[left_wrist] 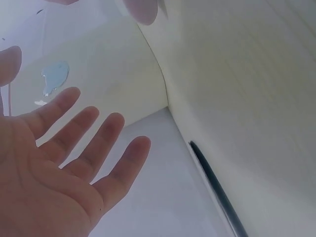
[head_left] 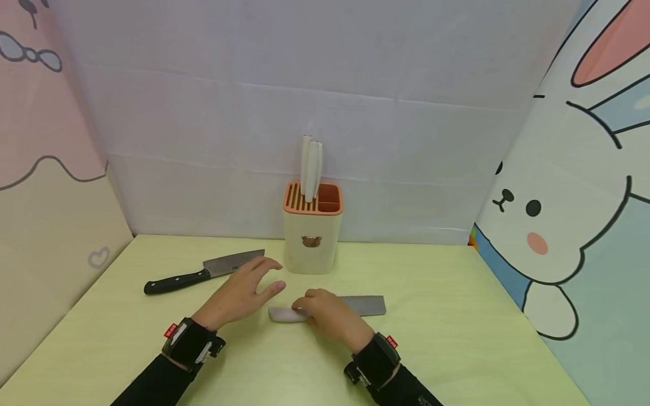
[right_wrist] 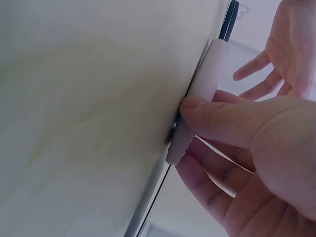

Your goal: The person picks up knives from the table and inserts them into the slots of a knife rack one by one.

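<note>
A cleaver with a pale handle (right_wrist: pixel 210 71) and a broad grey blade (head_left: pixel 365 305) lies flat near the middle of the table. My right hand (head_left: pixel 330 317) pinches its handle between thumb and fingers, close to where the blade starts. To the left, my left hand (head_left: pixel 240 296) hovers with its fingers spread and nothing in them; the left wrist view shows its bare palm (left_wrist: pixel 54 182). Behind that hand lies a second kitchen knife with a black handle (head_left: pixel 178 283), its blade partly hidden by my fingers in the head view.
A cream knife block (head_left: pixel 311 254) with an orange slotted top stands at the table's back edge. Several white-handled knives (head_left: pixel 312 169) stand upright in its slots. A white cloth wall (head_left: pixel 203 124) rises behind, with printed panels on both sides.
</note>
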Tool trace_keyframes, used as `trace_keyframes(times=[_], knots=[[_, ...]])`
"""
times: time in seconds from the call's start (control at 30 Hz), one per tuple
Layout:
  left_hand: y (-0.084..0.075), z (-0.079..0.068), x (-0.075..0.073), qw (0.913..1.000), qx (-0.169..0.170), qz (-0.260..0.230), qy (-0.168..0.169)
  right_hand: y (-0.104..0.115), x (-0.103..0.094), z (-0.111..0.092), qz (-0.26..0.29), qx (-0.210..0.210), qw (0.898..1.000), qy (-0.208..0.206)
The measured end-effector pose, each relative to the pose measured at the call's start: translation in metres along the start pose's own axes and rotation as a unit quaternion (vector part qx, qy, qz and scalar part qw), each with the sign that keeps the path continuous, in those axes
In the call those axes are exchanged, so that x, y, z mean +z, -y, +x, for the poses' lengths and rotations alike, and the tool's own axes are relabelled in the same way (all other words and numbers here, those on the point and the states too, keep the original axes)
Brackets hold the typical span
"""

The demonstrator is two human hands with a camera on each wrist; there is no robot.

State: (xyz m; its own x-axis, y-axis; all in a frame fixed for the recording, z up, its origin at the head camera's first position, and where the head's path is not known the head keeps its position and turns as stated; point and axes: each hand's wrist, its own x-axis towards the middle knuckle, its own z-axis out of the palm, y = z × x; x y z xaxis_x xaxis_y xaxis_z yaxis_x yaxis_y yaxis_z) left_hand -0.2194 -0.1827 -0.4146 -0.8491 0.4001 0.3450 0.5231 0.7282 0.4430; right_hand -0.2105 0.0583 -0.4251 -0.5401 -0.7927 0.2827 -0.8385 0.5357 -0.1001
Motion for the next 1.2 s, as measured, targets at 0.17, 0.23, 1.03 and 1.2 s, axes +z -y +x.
trace_keyframes(times=[0.17, 0.23, 1.03, 1.2], knots=[[0.001, 0.000, -0.003, 0.9999, -0.011, 0.000, -0.009, 0.000, -0.005, -0.002, 0.012, 0.005, 1.000, 0.002], [0.000, 0.001, -0.005, 0.9999, -0.009, 0.001, -0.012, 0.000, -0.008, -0.002, 0.013, 0.006, 1.000, -0.004], [0.001, 0.000, -0.007, 0.9995, -0.014, -0.017, -0.023, -0.024, -0.084, -0.017, 0.145, 0.043, 0.981, -0.120], [-0.003, 0.001, -0.007, 0.9995, -0.010, -0.020, -0.024, -0.028, -0.091, -0.021, 0.161, 0.037, 0.975, -0.149]])
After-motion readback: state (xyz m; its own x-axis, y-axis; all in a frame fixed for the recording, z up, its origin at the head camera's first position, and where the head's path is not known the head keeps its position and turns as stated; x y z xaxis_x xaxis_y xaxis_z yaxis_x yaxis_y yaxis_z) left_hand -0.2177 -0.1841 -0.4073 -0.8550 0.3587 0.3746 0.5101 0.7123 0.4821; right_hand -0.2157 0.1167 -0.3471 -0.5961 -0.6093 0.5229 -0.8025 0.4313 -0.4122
